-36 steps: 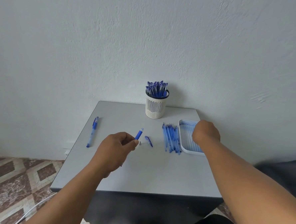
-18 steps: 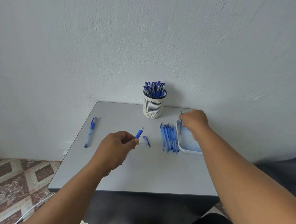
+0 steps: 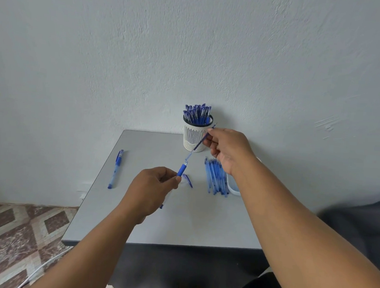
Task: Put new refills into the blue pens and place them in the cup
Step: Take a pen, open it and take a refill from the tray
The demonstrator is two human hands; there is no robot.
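From the head view, a grey worktop [image 3: 180, 221] stands against a pale wall. The left hand [image 3: 151, 191] is over the middle of the worktop. Its grip is closed around a pen barrel [image 3: 181, 170], with the thumb and fingers curled on it. The blue end of the barrel sticks up and away from the hand.

The right hand [image 3: 225, 149] is higher up and farther back, just in front of the cup [image 3: 195, 137]. Its fingers pinch a thin refill [image 3: 201, 141]. The refill slants down toward the open end of the pen barrel, and its lower end is at the clear tip there.

The cup is white, stands at the back of the worktop, and is full of blue pens [image 3: 197, 114]. A pen cap [image 3: 188, 180] lies on the worktop just beside the left hand. A bunch of refills [image 3: 214, 177] lies to the right, next to a white tray [image 3: 233, 187] partly hidden by the right arm. One whole pen [image 3: 116, 168] lies alone near the left edge.
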